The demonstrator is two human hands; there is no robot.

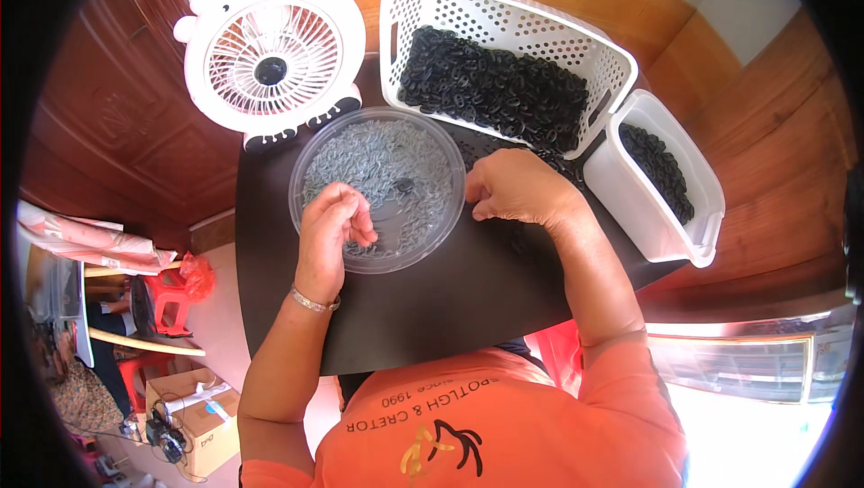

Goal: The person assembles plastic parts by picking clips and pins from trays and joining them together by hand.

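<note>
A round clear plastic tub (315,249) holds many small grey-blue pieces (360,150), with one dark ring-like piece (402,186) lying among them. Over the tub's near left side is my left hand (335,220), its fingers curled and thumb bent in; whatever it pinches is too small to name. My right hand (522,184) rests low beside the tub's right rim, fingers bent toward the thumb; their tips show no clear object. Loose black pieces (569,164) lie on the dark table just beyond that hand.
Behind stands a white perforated basket (621,60) full of black ring-like pieces (490,78). To its right, a white bin (621,182) holds more. A white fan (270,69) stands at the back left of the dark table (378,326). A cardboard box (207,429) sits on the floor.
</note>
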